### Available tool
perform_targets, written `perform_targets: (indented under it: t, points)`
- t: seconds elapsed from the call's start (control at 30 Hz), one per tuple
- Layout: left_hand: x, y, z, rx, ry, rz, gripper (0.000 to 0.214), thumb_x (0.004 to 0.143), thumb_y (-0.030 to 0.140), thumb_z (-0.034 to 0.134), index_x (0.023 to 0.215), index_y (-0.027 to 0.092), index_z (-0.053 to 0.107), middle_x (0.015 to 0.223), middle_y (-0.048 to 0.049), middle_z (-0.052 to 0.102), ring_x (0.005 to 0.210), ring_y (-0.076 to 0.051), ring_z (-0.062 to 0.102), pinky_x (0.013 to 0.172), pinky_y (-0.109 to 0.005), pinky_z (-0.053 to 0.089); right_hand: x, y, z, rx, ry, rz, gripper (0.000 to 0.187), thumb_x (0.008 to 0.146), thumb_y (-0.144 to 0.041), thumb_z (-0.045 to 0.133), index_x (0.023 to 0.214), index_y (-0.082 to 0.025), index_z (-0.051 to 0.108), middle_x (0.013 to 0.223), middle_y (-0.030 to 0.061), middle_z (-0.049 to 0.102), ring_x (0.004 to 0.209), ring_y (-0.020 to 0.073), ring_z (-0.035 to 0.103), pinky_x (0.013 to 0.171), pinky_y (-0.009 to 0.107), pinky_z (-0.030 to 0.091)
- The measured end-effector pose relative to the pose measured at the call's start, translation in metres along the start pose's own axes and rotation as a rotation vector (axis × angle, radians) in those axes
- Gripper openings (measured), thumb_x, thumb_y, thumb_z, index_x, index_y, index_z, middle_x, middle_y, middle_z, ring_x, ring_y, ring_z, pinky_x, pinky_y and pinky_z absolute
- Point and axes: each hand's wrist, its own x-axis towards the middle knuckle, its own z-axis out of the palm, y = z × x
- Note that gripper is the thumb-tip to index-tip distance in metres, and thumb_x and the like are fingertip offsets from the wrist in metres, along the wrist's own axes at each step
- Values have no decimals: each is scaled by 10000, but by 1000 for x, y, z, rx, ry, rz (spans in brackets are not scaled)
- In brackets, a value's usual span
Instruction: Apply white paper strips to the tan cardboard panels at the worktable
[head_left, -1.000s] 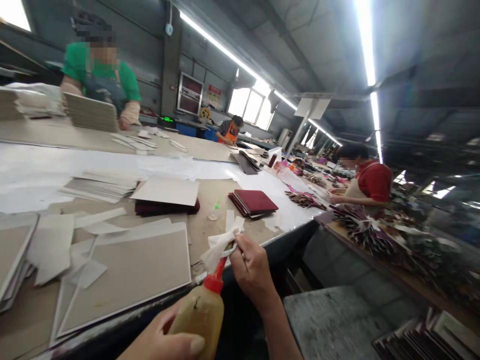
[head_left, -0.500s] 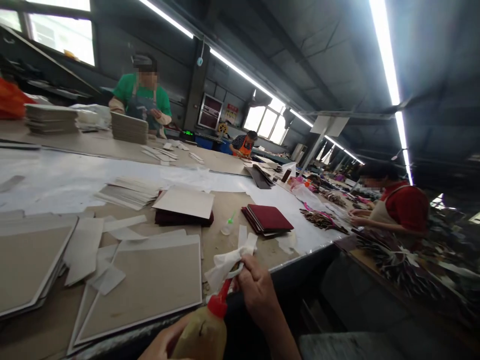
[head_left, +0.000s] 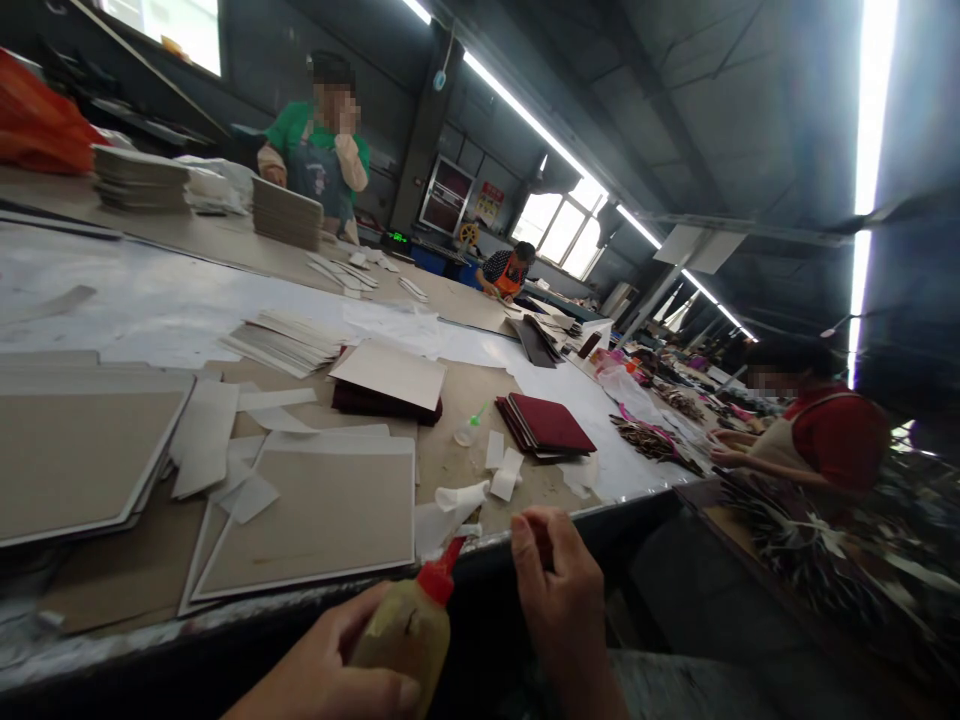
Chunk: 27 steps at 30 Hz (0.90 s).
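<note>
A squeeze bottle (head_left: 405,640) with yellowish contents and a red nozzle is gripped in my left hand (head_left: 337,660), its tip pointing up towards the table edge. Something whitish clings at the nozzle tip. Just beyond the tip, a crumpled white paper piece (head_left: 450,510) lies on the table. My right hand (head_left: 559,570) is apart from the bottle, to its right, with fingers curled in and thumb near the index finger. Nothing shows between those fingers.
Grey boards with white edges (head_left: 322,510) lie at the left. Dark red covers (head_left: 555,425), a small green-tipped bottle (head_left: 466,430) and paper scraps (head_left: 506,473) lie ahead. One person in green (head_left: 315,160), another in red (head_left: 840,440) and a third farther back stand around.
My right hand has let go of the white paper and moved right, away from the nozzle. The paper now lies at the table edge. The person in green has raised a hand to the face.
</note>
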Motion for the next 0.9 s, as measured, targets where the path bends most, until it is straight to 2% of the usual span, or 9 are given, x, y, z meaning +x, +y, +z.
perform_targets:
  t: [0.03,0.1,0.2,0.33,0.5,0.73,0.9]
  points:
    - [-1,1,0,15,-7,20,535,444,363,655,936,174,561,760,-10,596,709,-188,502,642,-280,386,-1,-3,0,50,-38,-116,113,860,-284,481,883,-195,546,710,28,568,618,144,539,569,243,417]
    - [-4,3,2,54,-22,44,524,480,320,626,971,157,544,788,-14,592,719,-180,496,640,-271,377,-4,-9,3,105,-103,-288,138,849,-209,503,984,-198,527,809,45,566,713,149,546,609,242,437]
    - [-6,7,5,131,-14,28,503,491,250,593,980,148,537,797,-10,592,723,-174,497,642,-264,380,-4,-14,11,101,-118,-380,110,854,-121,445,893,-193,518,769,37,521,681,140,510,584,237,426]
    - [-5,9,9,172,25,39,494,479,232,574,965,153,546,766,4,586,715,-172,501,633,-254,390,1,-16,19,15,-34,-369,126,869,-131,393,769,-197,433,682,13,458,588,137,455,529,243,389]
    - [1,8,9,194,65,57,549,480,247,542,1020,148,527,767,-6,602,722,-189,519,637,-267,408,11,-15,28,24,104,-231,138,885,-184,366,753,-204,402,672,0,436,586,136,456,525,240,382]
    - [3,8,9,167,73,53,601,446,339,577,1013,146,518,776,0,619,741,-204,516,675,-285,417,16,-11,41,33,149,-180,114,884,-208,377,772,-208,402,693,-4,438,615,142,460,563,254,389]
    - [7,0,4,155,65,64,634,447,368,611,1032,139,522,799,-8,638,780,-225,526,709,-299,411,19,-8,43,45,123,-190,135,890,-214,369,759,-203,400,689,-6,423,608,134,450,562,247,385]
